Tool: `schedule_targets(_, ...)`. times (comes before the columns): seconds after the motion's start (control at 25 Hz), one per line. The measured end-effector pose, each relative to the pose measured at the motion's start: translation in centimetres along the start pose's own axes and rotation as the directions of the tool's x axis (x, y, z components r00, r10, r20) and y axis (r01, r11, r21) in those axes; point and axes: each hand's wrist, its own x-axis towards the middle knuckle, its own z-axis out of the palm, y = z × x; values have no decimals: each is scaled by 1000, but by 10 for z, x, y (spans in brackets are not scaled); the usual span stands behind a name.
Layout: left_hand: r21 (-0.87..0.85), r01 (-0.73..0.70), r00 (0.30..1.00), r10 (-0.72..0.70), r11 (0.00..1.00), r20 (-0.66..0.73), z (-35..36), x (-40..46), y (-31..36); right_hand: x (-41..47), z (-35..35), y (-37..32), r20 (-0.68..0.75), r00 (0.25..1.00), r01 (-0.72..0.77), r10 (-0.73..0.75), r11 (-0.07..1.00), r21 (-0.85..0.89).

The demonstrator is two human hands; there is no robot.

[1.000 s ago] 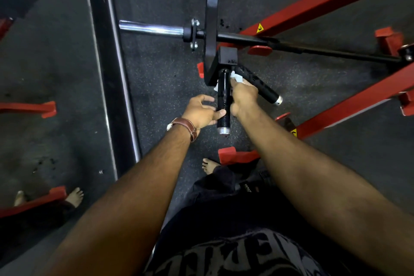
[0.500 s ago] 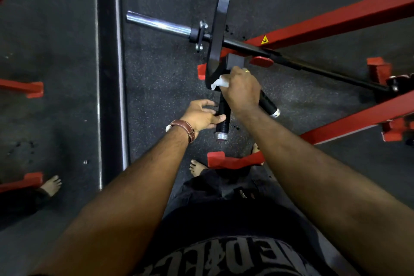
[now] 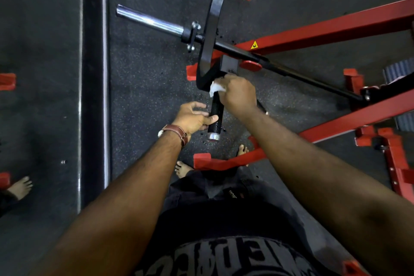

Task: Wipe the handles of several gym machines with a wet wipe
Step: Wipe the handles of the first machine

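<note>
A black textured handle (image 3: 215,116) with a silver end cap hangs from the machine's curved black arm (image 3: 211,29). My right hand (image 3: 238,94) grips the upper part of this handle through a white wet wipe (image 3: 215,89), which sticks out on the left of my fingers. My left hand (image 3: 194,116) holds the handle lower down, its thumb against the grip. A second black handle runs off to the right, almost wholly hidden under my right wrist.
Red frame beams (image 3: 324,29) spread across the right side of the dark rubber floor. A chrome weight peg (image 3: 150,21) points to the upper left. A red foot plate (image 3: 202,160) lies by my bare feet. A dark metal strip (image 3: 94,87) runs along the left.
My right hand with the wipe has slid up the handle toward the black arm. My left hand stays on the lower grip. The view has shifted closer.
</note>
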Motion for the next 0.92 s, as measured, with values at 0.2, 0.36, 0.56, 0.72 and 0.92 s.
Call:
schedule_targets(0.2, -12, -11, 1000, 11, 1000, 3, 0, 0, -2, -23, 16, 2, -162, 981, -67, 111, 965, 252)
schedule_targets(0.36, -1, -8, 1000, 8, 1000, 13, -1, -3, 2, 2, 5, -13, -203, 916, -253, 346, 891, 378)
schedule_targets(0.56, -39, -2, 1000, 2, 999, -7, 0, -2, -3, -44, 26, -3, -142, 896, -277, 420, 781, 560)
schedule_targets(0.72, -20, -9, 1000, 9, 1000, 3, 0, -5, 1, 3, 24, 5, -109, 733, -375, 671, 533, 759)
schedule_targets(0.92, -19, 18, 1000, -18, 1000, 7, 0, -8, 3, -65, 33, 0, -178, 899, -215, 401, 756, 618)
